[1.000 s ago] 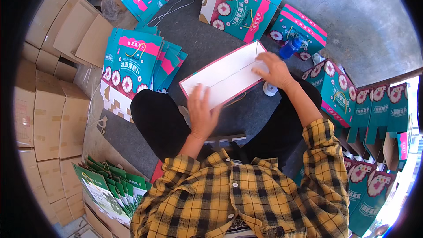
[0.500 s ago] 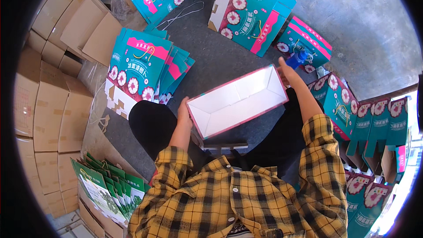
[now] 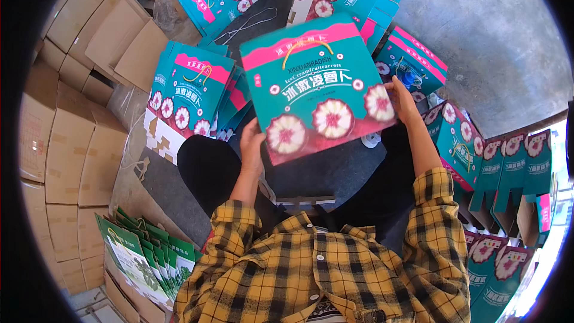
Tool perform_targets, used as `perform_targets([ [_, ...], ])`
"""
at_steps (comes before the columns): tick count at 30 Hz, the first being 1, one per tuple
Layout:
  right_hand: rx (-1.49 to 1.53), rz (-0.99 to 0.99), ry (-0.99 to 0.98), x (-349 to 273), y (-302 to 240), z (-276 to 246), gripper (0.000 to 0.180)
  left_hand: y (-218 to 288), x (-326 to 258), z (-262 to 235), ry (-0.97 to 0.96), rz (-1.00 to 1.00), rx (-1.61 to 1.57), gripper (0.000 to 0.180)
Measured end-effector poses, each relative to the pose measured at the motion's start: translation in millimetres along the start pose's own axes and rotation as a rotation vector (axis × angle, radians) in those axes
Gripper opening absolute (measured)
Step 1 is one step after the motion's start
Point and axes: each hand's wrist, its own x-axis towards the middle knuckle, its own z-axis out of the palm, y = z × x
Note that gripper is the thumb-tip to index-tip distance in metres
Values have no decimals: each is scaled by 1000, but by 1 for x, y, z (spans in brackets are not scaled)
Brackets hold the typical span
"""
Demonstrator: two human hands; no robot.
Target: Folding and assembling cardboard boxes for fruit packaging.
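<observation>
Concrete floor point(image 3: 490, 54), stacked flat cartons point(image 3: 191, 93) all around.
Left hand point(image 3: 251, 143) and right hand point(image 3: 402, 98) each clamp their grip on a teal gift box point(image 3: 317, 84).

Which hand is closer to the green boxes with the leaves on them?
Left. The left hand holds the teal box's lower left edge, above the green boxes; the right hand grips its far right edge.

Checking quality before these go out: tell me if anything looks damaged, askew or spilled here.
Nothing stands out as damaged or spilled. The teal carton held by the left hand and right hand looks intact, just tilted. The flat cartons beside it lie in a loose, fanned stack.
</observation>
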Motion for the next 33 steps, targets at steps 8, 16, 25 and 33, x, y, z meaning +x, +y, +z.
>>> perform_targets([
  [8, -147, 192, 107, -4, 17, 14, 81, -15, -7, -22, 340, -359, 80, 64],
  [16, -70, 198, -148, -6, 43, -2, 48, -8, -26, -19, 217, -303, 1, 36],
  [25, -401, 383, -40, -3, 37, 25, 37, -49, -20, -38, 321, -294, 483, 42],
  [33, -1163, -659, -143, -9, 37, 74, 41, -29, -14, -9, 151, -64, 749, 57],
])
